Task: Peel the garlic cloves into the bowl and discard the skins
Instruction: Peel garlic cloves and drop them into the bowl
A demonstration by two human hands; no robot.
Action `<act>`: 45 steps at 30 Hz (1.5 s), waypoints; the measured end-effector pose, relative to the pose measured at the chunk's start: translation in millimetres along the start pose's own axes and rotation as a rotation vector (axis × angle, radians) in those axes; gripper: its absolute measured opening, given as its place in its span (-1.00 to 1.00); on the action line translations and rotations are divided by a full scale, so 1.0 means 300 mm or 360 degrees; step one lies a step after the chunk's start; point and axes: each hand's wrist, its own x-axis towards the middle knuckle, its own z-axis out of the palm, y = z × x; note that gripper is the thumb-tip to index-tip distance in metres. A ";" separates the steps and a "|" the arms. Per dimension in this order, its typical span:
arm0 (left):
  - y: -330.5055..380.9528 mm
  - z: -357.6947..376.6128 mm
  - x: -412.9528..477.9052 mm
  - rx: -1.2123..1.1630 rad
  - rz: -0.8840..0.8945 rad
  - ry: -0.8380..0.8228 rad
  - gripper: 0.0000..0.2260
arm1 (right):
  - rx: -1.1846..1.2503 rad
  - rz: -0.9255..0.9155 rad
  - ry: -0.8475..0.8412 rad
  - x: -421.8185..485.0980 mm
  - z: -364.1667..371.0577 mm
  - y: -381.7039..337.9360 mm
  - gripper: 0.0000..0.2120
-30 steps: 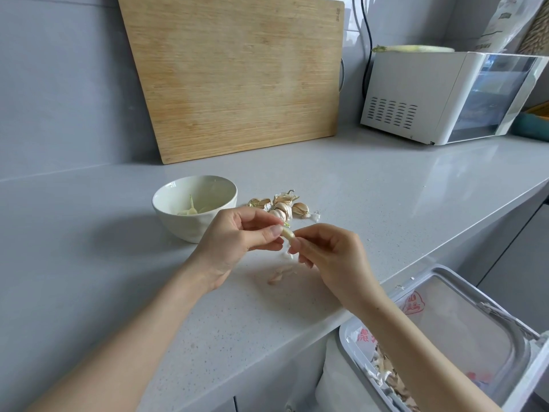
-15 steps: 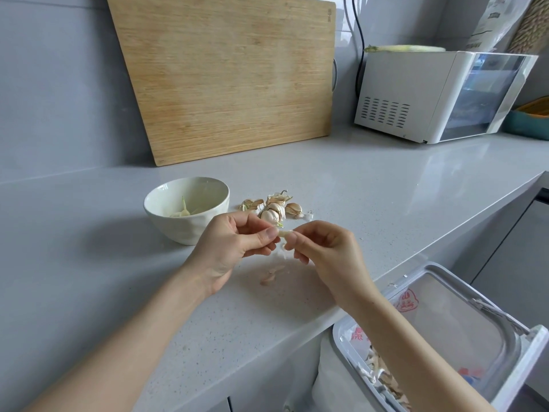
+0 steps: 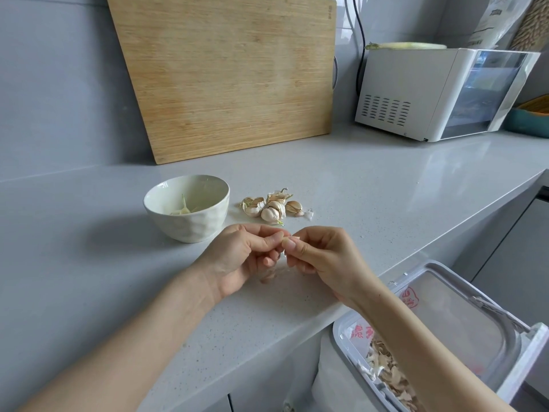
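**Both hands closed on one clove above the counter edge**

We find the left hand (image 3: pixel 240 257) and the right hand (image 3: pixel 323 257) meeting fingertip to fingertip. Each pinches the same garlic clove (image 3: pixel 289 239) between thumb and forefinger, with the other fingers curled under. Only a small pale tip of the clove shows, so we cannot tell how much skin it carries. A thin skin scrap (image 3: pixel 269 276) lies on the countertop (image 3: pixel 386 185) directly beneath the hands.

At 12 o'clock from the hands, near them, sits a cluster of unpeeled cloves (image 3: pixel 271 206), tan and white with papery husks curling off. At 10 o'clock stands the white bowl (image 3: pixel 190 230), faceted on its outer wall. Pale peeled garlic (image 3: pixel 182 209) lies in its bottom.

The countertop is pale grey, faintly speckled and glossy. A wooden cutting board (image 3: pixel 231 72) leans on the grey wall at 11 o'clock. A white appliance (image 3: pixel 439 90) with a glass front stands at 2 o'clock, and a black cable (image 3: pixel 361 40) runs up the wall behind it.

At 5 o'clock, below the counter edge, an open bin (image 3: pixel 338 337) holds a heap of garlic skins (image 3: pixel 383 367).

The bin liner bears red characters (image 3: pixel 408 297), which we cannot read. A small mark (image 3: pixel 329 11) at the board's upper corner is too small to read.
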 end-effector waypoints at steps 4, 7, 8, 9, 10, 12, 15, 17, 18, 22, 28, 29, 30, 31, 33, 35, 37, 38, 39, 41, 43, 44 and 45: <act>0.004 0.010 0.000 -0.0223 -0.0179 0.0045 -0.85 | 0.0048 -0.0006 -0.0030 -0.001 0.000 -0.003 -0.76; 0.005 0.006 -0.001 -0.0307 -0.0243 0.0051 -0.73 | 0.0080 -0.0011 -0.0062 0.000 0.000 -0.003 -0.86; 0.006 0.005 -0.002 -0.0337 -0.0262 0.0054 -0.72 | 0.0073 -0.0020 -0.0072 0.000 0.000 -0.001 -0.87; 0.007 0.005 -0.003 -0.0363 -0.0277 0.0057 -0.72 | 0.0056 -0.0031 -0.0078 0.002 0.001 0.000 -0.88; 0.009 0.005 -0.004 -0.0382 -0.0285 0.0059 -0.73 | 0.0035 -0.0039 -0.0081 0.003 0.003 0.001 -0.88; 0.010 0.007 -0.005 -0.0398 -0.0288 0.0058 -0.72 | -0.0002 -0.0052 -0.0069 0.005 0.003 0.004 -0.86; 0.014 0.007 -0.007 -0.0428 -0.0273 0.0076 -0.82 | -0.0043 -0.0042 -0.0058 0.007 0.001 0.006 -0.84; 0.019 0.004 -0.007 -0.0425 -0.0245 0.0097 -0.88 | -0.0033 -0.0027 -0.0056 0.005 -0.002 0.004 -0.85; 0.020 0.002 -0.006 -0.0410 -0.0230 0.0105 -0.89 | -0.0018 -0.0015 -0.0056 0.003 -0.003 0.001 -0.85; 0.015 0.001 -0.006 -0.0239 -0.0133 0.0123 -0.93 | 0.0040 0.0058 -0.0001 0.001 -0.004 -0.007 -0.82; 0.011 0.008 -0.006 -0.0043 0.0003 0.0125 -0.95 | 0.0156 0.0122 0.0128 0.004 -0.008 -0.007 -0.86; 0.011 0.007 -0.007 -0.0017 0.0017 0.0128 -0.95 | 0.0172 0.0135 0.0138 0.003 -0.008 -0.007 -0.86; 0.010 0.005 -0.007 0.0013 0.0032 0.0133 -0.95 | 0.0185 0.0147 0.0147 0.003 -0.008 -0.007 -0.86; 0.009 0.003 -0.006 0.0043 0.0045 0.0140 -0.95 | 0.0194 0.0157 0.0156 0.004 -0.008 -0.007 -0.87; 0.007 0.001 -0.004 0.0090 0.0070 0.0151 -0.94 | 0.0206 0.0171 0.0172 0.003 -0.008 -0.007 -0.88; 0.005 0.002 -0.003 0.0122 0.0089 0.0156 -0.93 | 0.0217 0.0179 0.0189 0.002 -0.008 -0.008 -0.89; 0.004 0.002 -0.002 0.0129 0.0096 0.0156 -0.92 | 0.0224 0.0181 0.0210 0.002 -0.007 -0.007 -0.89; 0.004 0.002 -0.002 0.0119 0.0092 0.0153 -0.92 | 0.0220 0.0180 0.0223 0.002 -0.006 -0.007 -0.89; 0.004 0.002 -0.001 0.0106 0.0084 0.0150 -0.93 | 0.0211 0.0175 0.0238 0.001 -0.005 -0.006 -0.89; 0.005 0.004 -0.001 0.0072 0.0058 0.0142 -0.93 | 0.0197 0.0158 0.0267 -0.002 -0.005 -0.004 -0.88; 0.005 0.007 -0.001 0.0020 0.0023 0.0138 -0.94 | 0.0190 0.0141 0.0295 -0.004 -0.006 -0.004 -0.88; 0.004 0.008 -0.001 0.0006 0.0009 0.0135 -0.94 | 0.0185 0.0138 0.0307 -0.004 -0.006 -0.004 -0.88; 0.003 0.008 -0.001 0.0008 0.0002 0.0134 -0.94 | 0.0177 0.0139 0.0321 -0.004 -0.005 -0.005 -0.88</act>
